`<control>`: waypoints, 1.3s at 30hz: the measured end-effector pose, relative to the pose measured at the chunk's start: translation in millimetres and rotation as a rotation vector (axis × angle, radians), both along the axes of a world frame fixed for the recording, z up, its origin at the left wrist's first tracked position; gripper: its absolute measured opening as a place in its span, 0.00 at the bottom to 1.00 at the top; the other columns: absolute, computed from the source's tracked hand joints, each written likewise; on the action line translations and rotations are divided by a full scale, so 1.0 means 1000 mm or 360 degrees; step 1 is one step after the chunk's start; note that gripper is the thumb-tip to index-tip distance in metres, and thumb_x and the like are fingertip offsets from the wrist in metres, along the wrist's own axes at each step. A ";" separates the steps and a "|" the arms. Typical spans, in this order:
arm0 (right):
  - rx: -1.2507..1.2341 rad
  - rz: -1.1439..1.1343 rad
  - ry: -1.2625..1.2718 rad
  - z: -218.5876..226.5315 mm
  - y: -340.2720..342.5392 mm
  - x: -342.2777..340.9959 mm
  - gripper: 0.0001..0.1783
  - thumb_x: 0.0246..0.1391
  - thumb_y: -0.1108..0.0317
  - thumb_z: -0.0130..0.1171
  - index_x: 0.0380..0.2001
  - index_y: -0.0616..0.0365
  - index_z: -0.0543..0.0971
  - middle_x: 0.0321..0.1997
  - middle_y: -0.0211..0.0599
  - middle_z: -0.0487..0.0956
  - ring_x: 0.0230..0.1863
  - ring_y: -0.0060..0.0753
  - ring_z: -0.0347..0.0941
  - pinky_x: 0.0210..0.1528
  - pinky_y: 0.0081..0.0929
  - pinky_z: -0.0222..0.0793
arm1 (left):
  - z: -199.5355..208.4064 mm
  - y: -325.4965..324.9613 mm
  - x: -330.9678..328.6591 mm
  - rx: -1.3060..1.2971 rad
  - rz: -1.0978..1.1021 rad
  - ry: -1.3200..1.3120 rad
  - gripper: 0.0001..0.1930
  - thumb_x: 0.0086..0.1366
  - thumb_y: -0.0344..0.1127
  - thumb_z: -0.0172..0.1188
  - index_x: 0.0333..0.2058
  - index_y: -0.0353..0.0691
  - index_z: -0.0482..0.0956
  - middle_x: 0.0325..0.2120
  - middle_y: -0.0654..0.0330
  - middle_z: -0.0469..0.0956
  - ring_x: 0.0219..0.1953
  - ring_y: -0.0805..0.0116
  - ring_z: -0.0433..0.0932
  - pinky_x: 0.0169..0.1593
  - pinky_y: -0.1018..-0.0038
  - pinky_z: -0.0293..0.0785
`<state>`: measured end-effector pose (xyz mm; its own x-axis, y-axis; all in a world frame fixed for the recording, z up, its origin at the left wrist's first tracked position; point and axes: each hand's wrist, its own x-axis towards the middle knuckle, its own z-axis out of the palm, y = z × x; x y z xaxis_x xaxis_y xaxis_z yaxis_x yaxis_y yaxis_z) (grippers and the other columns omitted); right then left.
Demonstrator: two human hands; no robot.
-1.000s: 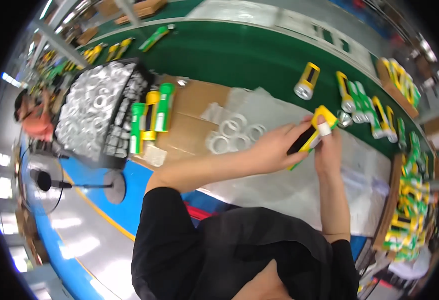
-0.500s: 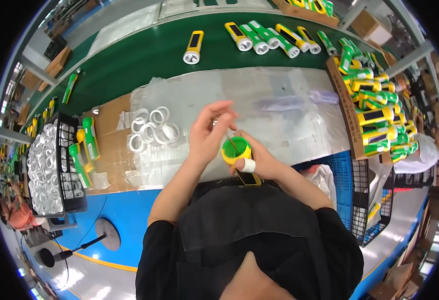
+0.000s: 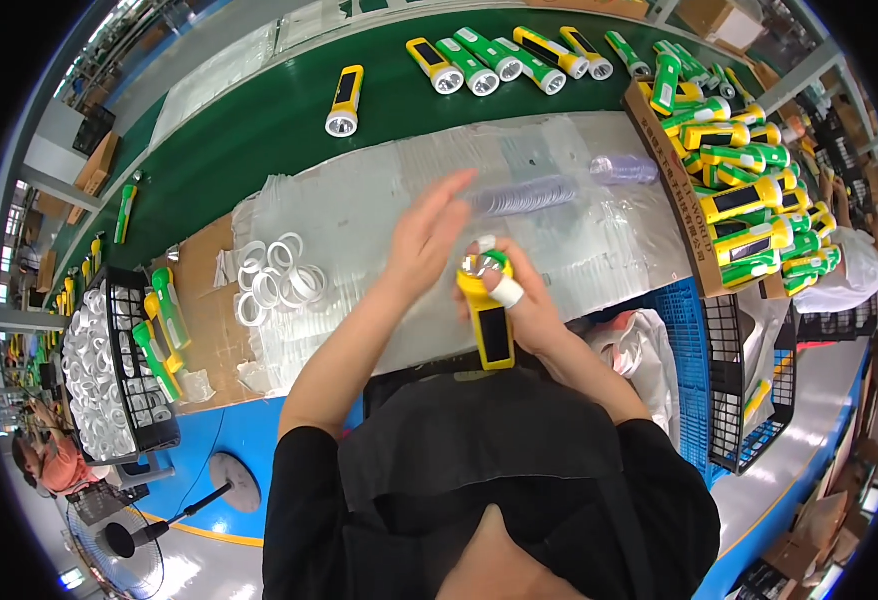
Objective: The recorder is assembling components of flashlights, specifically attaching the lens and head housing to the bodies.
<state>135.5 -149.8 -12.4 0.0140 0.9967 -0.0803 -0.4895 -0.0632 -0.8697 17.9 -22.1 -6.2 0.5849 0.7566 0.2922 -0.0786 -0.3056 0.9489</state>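
Head view: a yellow plastic flashlight (image 3: 486,315) is gripped by the right hand (image 3: 519,305); the open left hand (image 3: 429,235) is raised above its uncapped lens end, white plastic rings (image 3: 277,283) unused nearby.

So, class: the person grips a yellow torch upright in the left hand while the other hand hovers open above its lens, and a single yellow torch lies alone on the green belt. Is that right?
Not quite. The head view shows the right hand gripping the yellow torch; the left hand hovers open above its lens. The single yellow torch does lie alone on the green belt.
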 end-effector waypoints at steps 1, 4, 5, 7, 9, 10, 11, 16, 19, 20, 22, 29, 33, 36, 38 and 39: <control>0.0004 -0.0003 0.0001 0.000 0.001 0.004 0.23 0.64 0.55 0.53 0.56 0.55 0.65 0.41 0.42 0.76 0.35 0.34 0.75 0.39 0.31 0.72 | -0.018 0.016 0.008 0.0004 -0.0003 0.0001 0.28 0.65 0.52 0.56 0.56 0.37 0.73 0.57 0.49 0.72 0.62 0.50 0.68 0.64 0.61 0.62; 0.0060 -0.0002 -0.0044 -0.002 -0.002 0.014 0.25 0.64 0.52 0.53 0.57 0.56 0.65 0.36 0.45 0.76 0.31 0.35 0.74 0.36 0.30 0.70 | -0.058 0.041 0.022 0.0864 0.0208 0.0546 0.29 0.58 0.43 0.66 0.56 0.38 0.72 0.53 0.51 0.75 0.59 0.51 0.70 0.60 0.61 0.66; 0.0059 -0.0008 -0.0042 -0.003 -0.002 0.017 0.25 0.64 0.52 0.53 0.57 0.56 0.65 0.36 0.45 0.76 0.31 0.35 0.74 0.36 0.30 0.70 | -0.064 0.044 0.024 0.0978 0.0159 0.0670 0.29 0.56 0.40 0.68 0.56 0.39 0.73 0.51 0.52 0.76 0.56 0.52 0.71 0.57 0.62 0.67; 0.0029 -0.0007 -0.0002 -0.003 -0.001 0.019 0.27 0.63 0.51 0.53 0.58 0.57 0.65 0.35 0.45 0.76 0.31 0.35 0.74 0.36 0.30 0.70 | -0.071 0.051 0.023 0.1084 0.0109 0.0798 0.30 0.53 0.38 0.70 0.55 0.39 0.74 0.48 0.53 0.77 0.53 0.53 0.72 0.54 0.63 0.69; 0.0048 0.0013 -0.0019 -0.004 -0.002 0.017 0.28 0.63 0.51 0.54 0.58 0.57 0.65 0.35 0.45 0.76 0.30 0.35 0.74 0.36 0.30 0.70 | -0.076 0.057 0.017 0.0973 0.0125 0.0539 0.27 0.53 0.35 0.70 0.53 0.40 0.76 0.44 0.56 0.78 0.49 0.57 0.73 0.50 0.65 0.70; 0.0076 0.0025 -0.0039 -0.004 -0.001 0.017 0.29 0.63 0.50 0.54 0.58 0.58 0.65 0.36 0.45 0.76 0.30 0.35 0.74 0.35 0.30 0.70 | -0.074 0.056 0.011 0.0968 0.0123 0.0544 0.27 0.53 0.35 0.70 0.53 0.40 0.76 0.44 0.56 0.78 0.49 0.57 0.73 0.50 0.65 0.70; 0.0071 0.0027 -0.0033 -0.004 0.000 0.018 0.29 0.63 0.50 0.54 0.58 0.58 0.65 0.36 0.45 0.76 0.30 0.35 0.74 0.35 0.30 0.70 | -0.066 0.053 0.004 0.0758 0.0153 0.0474 0.26 0.53 0.34 0.69 0.53 0.39 0.77 0.43 0.56 0.78 0.48 0.58 0.73 0.49 0.66 0.70; 0.0018 0.0118 -0.0057 0.000 0.003 0.015 0.23 0.64 0.60 0.56 0.58 0.58 0.65 0.36 0.41 0.77 0.32 0.26 0.75 0.36 0.25 0.73 | -0.005 0.001 -0.029 0.0454 -0.0012 0.0154 0.22 0.56 0.30 0.63 0.52 0.39 0.78 0.41 0.55 0.77 0.45 0.57 0.72 0.49 0.67 0.69; 0.0114 0.0162 -0.0247 0.002 0.007 0.006 0.32 0.61 0.49 0.59 0.58 0.60 0.65 0.38 0.39 0.77 0.33 0.29 0.76 0.37 0.27 0.73 | -0.001 -0.023 -0.044 0.0932 -0.0030 0.0292 0.20 0.59 0.28 0.57 0.52 0.39 0.78 0.43 0.53 0.76 0.46 0.55 0.72 0.50 0.65 0.68; 0.0108 0.0176 -0.0242 0.002 0.008 0.003 0.32 0.61 0.49 0.59 0.58 0.60 0.65 0.38 0.39 0.77 0.33 0.29 0.76 0.37 0.27 0.73 | -0.002 -0.026 -0.049 0.1046 0.0018 0.0283 0.19 0.61 0.30 0.55 0.52 0.38 0.78 0.44 0.53 0.75 0.47 0.54 0.72 0.51 0.64 0.68; 0.0096 0.0238 -0.0261 0.001 0.009 -0.003 0.32 0.60 0.49 0.60 0.57 0.61 0.66 0.39 0.36 0.77 0.33 0.29 0.77 0.36 0.26 0.73 | -0.004 -0.029 -0.055 0.1157 0.0073 0.0277 0.18 0.63 0.31 0.53 0.52 0.37 0.78 0.46 0.52 0.75 0.49 0.53 0.71 0.52 0.63 0.68; 0.0100 0.0461 -0.0379 0.000 0.014 -0.016 0.36 0.58 0.46 0.61 0.58 0.61 0.65 0.44 0.34 0.75 0.41 0.25 0.74 0.42 0.25 0.72 | -0.014 -0.043 -0.063 0.0928 0.0075 0.0003 0.18 0.67 0.34 0.45 0.48 0.30 0.78 0.47 0.49 0.75 0.50 0.51 0.70 0.54 0.60 0.67; 0.0231 0.0385 -0.0353 0.004 0.024 -0.030 0.34 0.59 0.50 0.61 0.59 0.60 0.64 0.46 0.34 0.73 0.44 0.25 0.72 0.45 0.25 0.71 | -0.013 -0.044 -0.064 0.0947 0.0230 -0.0136 0.18 0.67 0.34 0.43 0.45 0.29 0.78 0.46 0.47 0.75 0.49 0.50 0.70 0.54 0.60 0.66; 0.0304 0.0437 -0.0243 0.005 0.032 -0.036 0.31 0.60 0.54 0.61 0.58 0.59 0.63 0.43 0.34 0.74 0.40 0.25 0.74 0.41 0.25 0.72 | -0.010 -0.041 -0.073 0.0945 0.0270 -0.0179 0.16 0.64 0.32 0.47 0.45 0.33 0.80 0.50 0.50 0.75 0.55 0.48 0.69 0.58 0.58 0.62; 0.0374 0.0426 -0.0345 0.003 0.036 -0.042 0.31 0.60 0.54 0.60 0.59 0.58 0.63 0.43 0.35 0.74 0.39 0.25 0.74 0.41 0.25 0.72 | -0.002 -0.039 -0.080 0.1014 0.0302 -0.0155 0.17 0.64 0.32 0.47 0.45 0.33 0.80 0.53 0.49 0.74 0.58 0.47 0.68 0.59 0.58 0.62; 0.0391 0.0449 -0.0336 0.003 0.041 -0.042 0.31 0.60 0.54 0.60 0.59 0.58 0.63 0.43 0.35 0.74 0.39 0.25 0.74 0.41 0.25 0.72 | 0.003 -0.039 -0.086 0.1177 0.0346 0.0008 0.19 0.65 0.34 0.44 0.47 0.33 0.79 0.54 0.46 0.73 0.60 0.44 0.66 0.60 0.55 0.60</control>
<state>93.6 -109.0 -9.8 -0.2712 0.9530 0.1350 -0.2921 0.0522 -0.9550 -68.0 -61.5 -3.3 0.4482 0.4636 0.7643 0.0593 -0.8685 0.4921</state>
